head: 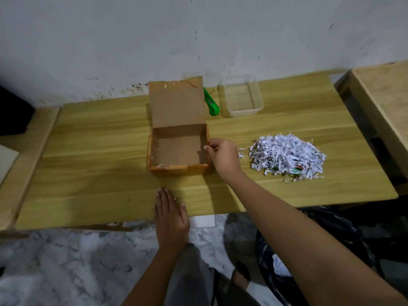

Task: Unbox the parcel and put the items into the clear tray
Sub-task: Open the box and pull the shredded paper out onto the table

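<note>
Open cardboard box (179, 152) sits mid-surface (99, 162), lid flap up and inside bare. Right hand (223, 157) pinches the box's right wall, fingers curled over the rim. Left hand (171, 219) lies flat, fingers straight, near the front edge. Clear tray (242, 112) stands behind and to the right of the box, with a green cutter (212, 104) between them. A shredded paper pile (287, 155) lies right of the right hand.
</note>
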The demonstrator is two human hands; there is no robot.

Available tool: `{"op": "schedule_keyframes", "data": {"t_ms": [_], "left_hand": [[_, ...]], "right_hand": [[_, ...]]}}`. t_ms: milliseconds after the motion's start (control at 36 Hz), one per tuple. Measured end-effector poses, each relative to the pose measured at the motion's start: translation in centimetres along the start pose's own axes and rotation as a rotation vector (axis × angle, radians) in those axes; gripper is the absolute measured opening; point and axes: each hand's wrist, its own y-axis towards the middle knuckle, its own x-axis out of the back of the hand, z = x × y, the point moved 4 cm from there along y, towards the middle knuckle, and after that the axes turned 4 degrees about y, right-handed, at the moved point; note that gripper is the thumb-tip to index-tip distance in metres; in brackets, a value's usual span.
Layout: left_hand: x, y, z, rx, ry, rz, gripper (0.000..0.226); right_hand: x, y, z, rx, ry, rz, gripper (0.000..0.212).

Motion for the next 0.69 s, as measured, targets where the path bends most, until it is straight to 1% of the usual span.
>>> {"op": "schedule_keyframes", "data": {"t_ms": [139, 222, 333, 389, 472, 528, 583, 694], "left_hand": [[0.0, 0.4, -0.5, -0.058, -0.009, -0.016, 0.067], [-0.2, 0.7, -1.1, -0.104, -0.05, -0.007, 0.066], [-0.4, 0.8, -1.5, -0.105, -0.116, -0.019, 0.06], [-0.5, 0.6, -2.1, -0.188, -0.163, -0.035, 0.053], [-0.9, 0.0, -3.7, -0.332, -0.18, -0.003, 0.049], [-1.2, -0.2, -5.1, -0.366, -0.172, 0.034, 0.049], [-1.5, -0.3, -6.4, -0.38, -0.163, 0.062, 0.05], [-1.8, 0.2, -9.4, -0.423, -0.091, 0.083, 0.052]], "right_hand": [[-0.8, 0.5, 0.4, 0.036, -0.012, -0.02, 0.021], [-1.1, 0.5, 0.6, 0.069, -0.019, -0.017, 0.022], [-1.2, 0.7, 0.7, 0.089, -0.012, 0.02, 0.025], [-1.1, 0.8, 0.7, 0.087, -0.005, 0.049, 0.027], [-0.9, 0.8, 0.4, 0.079, 0.004, 0.118, 0.031], [-0.5, 0.6, 0.1, 0.059, -0.005, 0.182, 0.037], [0.3, 0.3, -0.1, 0.065, -0.006, 0.209, 0.039], [3.4, -0.5, -1.0, 0.126, 0.018, 0.13, 0.035]]}}
